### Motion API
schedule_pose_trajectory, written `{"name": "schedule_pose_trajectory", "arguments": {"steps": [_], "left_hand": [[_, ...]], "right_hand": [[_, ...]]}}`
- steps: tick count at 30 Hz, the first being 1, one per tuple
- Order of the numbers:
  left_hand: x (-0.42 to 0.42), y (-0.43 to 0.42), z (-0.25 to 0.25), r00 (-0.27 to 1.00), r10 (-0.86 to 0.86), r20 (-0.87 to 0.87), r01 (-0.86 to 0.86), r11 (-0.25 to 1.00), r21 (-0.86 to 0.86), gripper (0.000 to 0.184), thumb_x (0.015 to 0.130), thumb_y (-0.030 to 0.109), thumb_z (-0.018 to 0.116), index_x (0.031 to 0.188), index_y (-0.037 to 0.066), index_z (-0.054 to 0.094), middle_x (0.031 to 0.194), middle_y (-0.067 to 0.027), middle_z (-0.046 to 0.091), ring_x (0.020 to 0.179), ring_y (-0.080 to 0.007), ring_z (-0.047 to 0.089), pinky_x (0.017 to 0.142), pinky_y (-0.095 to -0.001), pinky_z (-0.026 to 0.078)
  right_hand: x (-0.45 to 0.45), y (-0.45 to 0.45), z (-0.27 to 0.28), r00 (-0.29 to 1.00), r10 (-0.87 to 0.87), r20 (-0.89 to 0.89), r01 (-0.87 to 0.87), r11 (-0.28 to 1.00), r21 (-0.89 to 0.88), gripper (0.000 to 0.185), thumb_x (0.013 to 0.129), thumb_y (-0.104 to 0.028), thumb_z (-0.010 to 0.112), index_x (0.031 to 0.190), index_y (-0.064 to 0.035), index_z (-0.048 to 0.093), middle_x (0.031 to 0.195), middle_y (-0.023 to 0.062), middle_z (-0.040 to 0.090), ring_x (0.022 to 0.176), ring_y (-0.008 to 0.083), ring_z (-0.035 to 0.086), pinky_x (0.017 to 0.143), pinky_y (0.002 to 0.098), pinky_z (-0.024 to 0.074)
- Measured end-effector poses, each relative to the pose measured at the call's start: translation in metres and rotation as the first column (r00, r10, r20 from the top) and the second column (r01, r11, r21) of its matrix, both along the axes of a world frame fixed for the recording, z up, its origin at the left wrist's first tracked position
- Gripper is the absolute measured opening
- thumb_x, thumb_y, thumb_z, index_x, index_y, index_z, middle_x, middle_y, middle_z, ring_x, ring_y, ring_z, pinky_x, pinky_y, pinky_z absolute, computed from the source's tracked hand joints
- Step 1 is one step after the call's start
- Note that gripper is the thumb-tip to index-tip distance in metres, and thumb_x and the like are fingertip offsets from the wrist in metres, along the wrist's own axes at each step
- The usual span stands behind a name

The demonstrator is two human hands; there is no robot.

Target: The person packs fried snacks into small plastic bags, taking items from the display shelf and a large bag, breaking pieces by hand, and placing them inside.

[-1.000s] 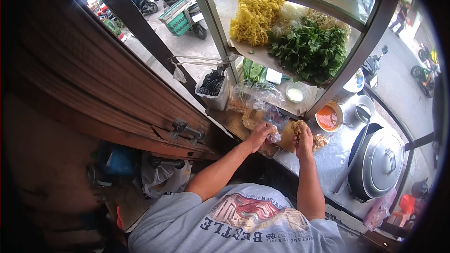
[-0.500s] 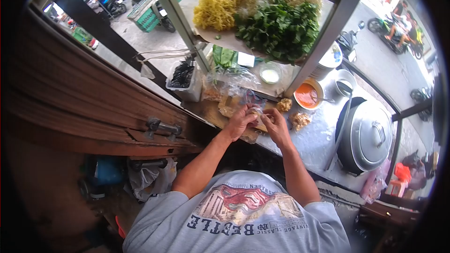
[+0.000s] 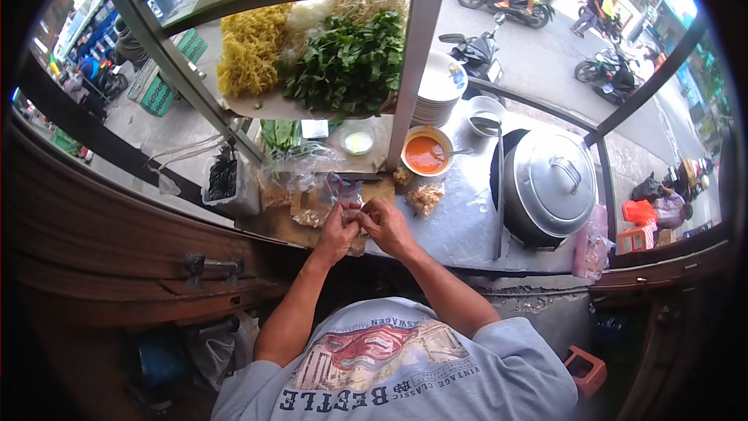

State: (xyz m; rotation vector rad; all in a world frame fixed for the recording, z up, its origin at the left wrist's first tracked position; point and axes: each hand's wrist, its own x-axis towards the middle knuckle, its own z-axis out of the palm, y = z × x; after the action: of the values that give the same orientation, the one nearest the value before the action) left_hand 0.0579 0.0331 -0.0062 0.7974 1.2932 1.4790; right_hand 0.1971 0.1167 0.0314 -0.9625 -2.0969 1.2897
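Having released the brown clump (image 3: 402, 177) onto the bench (image 3: 469, 214), we now work two-handed, left hand (image 3: 336, 236) and right hand (image 3: 388, 228) pinching the clear bag (image 3: 353, 218).

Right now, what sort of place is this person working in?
Most likely a roadside noodle stall: a heap of yellow noodles, a large lidded pot on the metal counter, and motorbikes on the street just outside.

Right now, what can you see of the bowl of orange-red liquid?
The bowl is round, open and pale; I cannot tell its material. It stands upright on the shiny metal counter and holds orange-red liquid, the surface below the rim. A spoon rests in it, its handle sticking out past the rim on the picture's right.
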Motion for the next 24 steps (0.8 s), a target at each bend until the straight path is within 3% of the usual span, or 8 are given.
{"name": "schedule_pose_trajectory", "arguments": {"steps": [2,8,14,16,17,19,21,24], "left_hand": [[0.002,-0.002,-0.006,1.0,0.02,-0.005,-0.02,1.0,-0.021,0.029,0.092,0.002,0.059,0.119,0.005,0.051,0.101,-0.0024,0.057,0.083,-0.0078,0.055,0.071,-0.0229,0.047],[-0.003,-0.005,-0.021,0.991,0.057,-0.119,-0.073,0.989,-0.128,0.026,0.09,0.005,0.063,0.114,0.004,0.052,0.099,-0.0028,0.057,0.082,-0.0096,0.056,0.069,-0.024,0.048],[-0.003,-0.005,-0.036,0.892,0.099,-0.441,-0.187,0.969,-0.162,0.023,0.086,0.015,0.071,0.096,0.002,0.055,0.086,-0.006,0.059,0.075,-0.0157,0.057,0.068,-0.0311,0.049],[-0.01,-0.005,-0.04,0.877,0.069,-0.475,-0.214,0.942,-0.257,0.021,0.087,0.014,0.07,0.095,0.003,0.054,0.086,-0.0058,0.059,0.073,-0.0151,0.057,0.064,-0.0303,0.05],[-0.012,-0.004,-0.04,0.934,0.064,-0.351,-0.174,0.94,-0.294,0.02,0.088,0.014,0.069,0.094,0.003,0.054,0.086,-0.0058,0.059,0.073,-0.0145,0.058,0.062,-0.0299,0.05],[-0.01,-0.007,-0.031,0.995,0.054,-0.083,-0.081,0.928,-0.364,0.017,0.09,0.015,0.067,0.094,0.005,0.054,0.086,-0.0059,0.059,0.071,-0.0133,0.059,0.058,-0.0292,0.052],[-0.008,-0.008,-0.027,1.0,0.01,-0.023,-0.018,0.916,-0.4,0.015,0.093,0.017,0.063,0.096,0.006,0.052,0.088,-0.0065,0.06,0.07,-0.013,0.06,0.054,-0.0284,0.052],[0.0,-0.011,-0.013,0.995,-0.028,0.093,0.063,0.914,-0.4,0.012,0.098,0.02,0.055,0.099,0.008,0.052,0.092,-0.0059,0.06,0.073,-0.0143,0.061,0.063,-0.0331,0.057]], "right_hand": [[0.002,0.0,-0.008,1.0,-0.017,0.003,0.017,0.992,0.124,0.023,0.088,-0.024,0.068,0.094,-0.0023,0.061,0.09,0.0184,0.064,0.082,0.0377,0.063,0.071,0.0445,0.0496],[0.011,-0.011,-0.005,0.998,0.007,-0.062,0.004,0.984,0.18,0.019,0.088,-0.019,0.067,0.093,-0.0018,0.06,0.085,0.0185,0.062,0.08,0.0378,0.062,0.07,0.0432,0.0486],[0.015,-0.018,-0.002,0.996,0.052,-0.076,-0.035,0.977,0.209,0.022,0.088,-0.02,0.068,0.093,-0.0009,0.058,0.085,0.019,0.063,0.08,0.0393,0.062,0.071,0.0435,0.0496],[0.012,-0.012,-0.016,1.0,-0.008,-0.007,0.008,0.994,0.113,0.023,0.089,-0.022,0.067,0.094,-0.0018,0.058,0.082,0.0158,0.063,0.076,0.0325,0.063,0.067,0.0396,0.0493],[0.015,-0.009,-0.024,0.999,-0.043,0.031,0.041,0.997,0.065,0.024,0.09,-0.024,0.067,0.094,-0.0023,0.058,0.08,0.0142,0.062,0.074,0.0292,0.064,0.065,0.0377,0.0491],[0.024,0.0,-0.007,0.998,-0.045,0.043,0.059,0.904,-0.423,0.026,0.092,-0.027,0.066,0.102,-0.0045,0.057,0.079,0.0086,0.061,0.072,0.0198,0.062,0.062,0.0316,0.0463],[0.03,0.005,0.002,0.997,-0.006,-0.082,-0.056,0.678,-0.733,0.036,0.095,-0.031,0.064,0.121,-0.0083,0.053,0.085,0.0008,0.057,0.074,0.0067,0.057,0.057,0.0214,0.0402],[0.033,-0.003,0.016,0.956,0.065,-0.286,-0.264,0.618,-0.741,0.044,0.093,-0.026,0.064,0.129,-0.0062,0.048,0.093,0.0035,0.058,0.078,0.0091,0.058,0.057,0.0227,0.0433]]}}
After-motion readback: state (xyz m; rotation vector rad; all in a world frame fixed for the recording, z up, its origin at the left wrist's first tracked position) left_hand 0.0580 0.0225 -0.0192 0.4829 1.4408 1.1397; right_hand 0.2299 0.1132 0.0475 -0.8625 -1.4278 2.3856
